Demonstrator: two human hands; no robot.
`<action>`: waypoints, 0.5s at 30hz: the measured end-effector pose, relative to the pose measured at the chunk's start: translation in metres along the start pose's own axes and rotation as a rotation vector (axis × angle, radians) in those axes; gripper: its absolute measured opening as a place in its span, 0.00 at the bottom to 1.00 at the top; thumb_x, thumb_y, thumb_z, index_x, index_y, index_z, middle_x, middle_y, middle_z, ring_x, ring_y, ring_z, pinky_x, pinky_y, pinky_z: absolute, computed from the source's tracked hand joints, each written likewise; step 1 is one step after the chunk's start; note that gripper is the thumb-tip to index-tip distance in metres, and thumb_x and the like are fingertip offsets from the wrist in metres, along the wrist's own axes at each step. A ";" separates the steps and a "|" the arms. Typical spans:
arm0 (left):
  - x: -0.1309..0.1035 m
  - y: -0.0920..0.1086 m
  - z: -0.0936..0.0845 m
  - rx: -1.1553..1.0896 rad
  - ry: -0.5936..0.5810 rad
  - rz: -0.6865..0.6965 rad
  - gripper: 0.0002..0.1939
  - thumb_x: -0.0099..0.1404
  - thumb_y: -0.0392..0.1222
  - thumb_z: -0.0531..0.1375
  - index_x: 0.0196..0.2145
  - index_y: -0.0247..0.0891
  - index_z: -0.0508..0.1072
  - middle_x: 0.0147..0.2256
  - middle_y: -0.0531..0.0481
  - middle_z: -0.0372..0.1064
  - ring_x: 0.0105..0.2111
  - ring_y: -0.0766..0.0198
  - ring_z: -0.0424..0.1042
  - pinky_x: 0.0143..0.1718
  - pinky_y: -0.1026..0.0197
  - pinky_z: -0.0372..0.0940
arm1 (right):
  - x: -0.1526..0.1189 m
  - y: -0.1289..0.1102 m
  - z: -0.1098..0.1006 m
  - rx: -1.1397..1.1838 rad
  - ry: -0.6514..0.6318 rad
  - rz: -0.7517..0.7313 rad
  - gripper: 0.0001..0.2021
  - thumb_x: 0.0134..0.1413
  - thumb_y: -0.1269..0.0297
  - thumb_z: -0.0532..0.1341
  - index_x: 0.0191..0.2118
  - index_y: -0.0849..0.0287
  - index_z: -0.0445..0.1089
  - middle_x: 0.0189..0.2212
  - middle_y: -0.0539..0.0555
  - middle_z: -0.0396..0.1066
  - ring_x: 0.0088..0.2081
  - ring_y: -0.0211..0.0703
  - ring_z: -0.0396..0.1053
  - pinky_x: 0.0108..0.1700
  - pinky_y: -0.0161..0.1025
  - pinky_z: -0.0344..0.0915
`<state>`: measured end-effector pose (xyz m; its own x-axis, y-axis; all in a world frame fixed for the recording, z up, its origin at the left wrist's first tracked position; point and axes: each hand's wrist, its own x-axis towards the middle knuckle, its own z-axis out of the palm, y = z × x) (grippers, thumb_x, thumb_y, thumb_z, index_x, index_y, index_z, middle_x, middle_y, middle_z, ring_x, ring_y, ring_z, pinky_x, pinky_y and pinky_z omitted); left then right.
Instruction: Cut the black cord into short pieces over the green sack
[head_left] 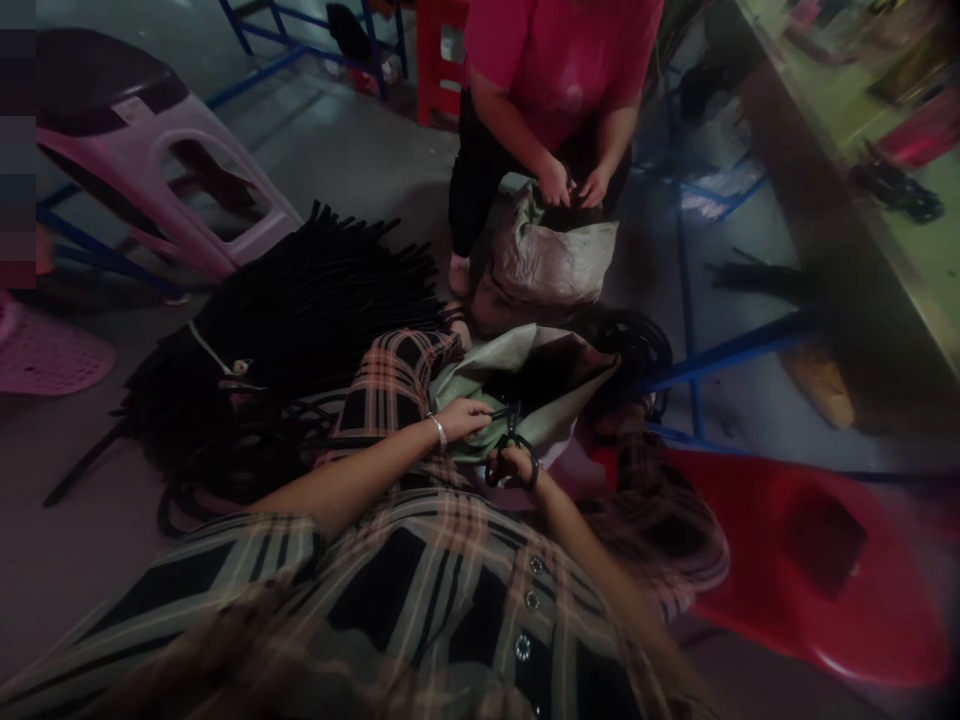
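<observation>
Black-handled scissors (513, 440) are in my right hand (514, 464), its fingers through the handle loops and the blades pointing away from me. My left hand (463, 418) pinches the end of a thin black strip (501, 412), which reaches to the scissor blades. Both hands are over the near rim of an open pale green and white sack (540, 350) between my knees. The inside of the sack is dark, and its contents are hard to make out. A large bundle of long black strips (322, 290) lies on the floor to my left.
Opposite me a person in a pink shirt (562, 60) works with both hands over another sack (555, 265). A pink stool (217, 190) and pink basket (52, 345) stand left. To the right are a red plastic seat (757, 520), blue metal bars (735, 350) and a table (885, 200).
</observation>
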<state>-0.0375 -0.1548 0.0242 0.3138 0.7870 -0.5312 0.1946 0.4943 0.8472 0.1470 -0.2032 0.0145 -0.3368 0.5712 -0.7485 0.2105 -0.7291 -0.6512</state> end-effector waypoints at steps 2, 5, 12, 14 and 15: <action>-0.002 0.001 0.002 0.044 -0.009 0.023 0.19 0.56 0.37 0.58 0.45 0.28 0.73 0.16 0.58 0.59 0.13 0.76 0.52 0.17 0.70 0.47 | 0.000 0.000 0.000 -0.009 0.019 -0.002 0.22 0.39 0.55 0.55 0.41 0.62 0.67 0.31 0.53 0.69 0.31 0.42 0.69 0.24 0.32 0.54; -0.003 0.002 0.003 0.099 -0.030 0.047 0.21 0.55 0.37 0.58 0.46 0.28 0.73 0.16 0.58 0.60 0.15 0.75 0.53 0.18 0.70 0.49 | 0.001 0.000 0.001 -0.049 0.043 0.019 0.19 0.39 0.56 0.55 0.38 0.63 0.67 0.29 0.54 0.70 0.29 0.42 0.69 0.23 0.32 0.54; 0.004 -0.003 0.001 0.123 -0.011 0.061 0.20 0.54 0.38 0.57 0.44 0.27 0.74 0.17 0.57 0.59 0.17 0.74 0.55 0.19 0.70 0.50 | -0.004 -0.002 0.003 -0.133 0.061 -0.186 0.11 0.43 0.60 0.52 0.22 0.62 0.65 0.16 0.52 0.65 0.20 0.39 0.65 0.23 0.34 0.57; 0.006 -0.006 0.001 0.123 -0.005 0.066 0.19 0.54 0.38 0.57 0.44 0.28 0.74 0.16 0.58 0.59 0.17 0.74 0.55 0.19 0.70 0.50 | -0.006 -0.003 0.005 -0.128 0.098 -0.195 0.10 0.42 0.61 0.53 0.19 0.61 0.63 0.14 0.51 0.63 0.18 0.38 0.64 0.22 0.33 0.57; 0.006 -0.006 0.001 0.120 -0.007 0.070 0.19 0.54 0.38 0.57 0.43 0.28 0.74 0.16 0.58 0.59 0.17 0.74 0.55 0.19 0.70 0.50 | -0.007 -0.003 0.007 -0.122 0.120 -0.195 0.09 0.42 0.62 0.53 0.18 0.61 0.62 0.14 0.50 0.62 0.17 0.37 0.63 0.21 0.33 0.56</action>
<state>-0.0355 -0.1538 0.0155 0.3364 0.8152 -0.4715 0.2815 0.3907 0.8764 0.1423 -0.2079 0.0226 -0.2720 0.7424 -0.6122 0.2641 -0.5542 -0.7894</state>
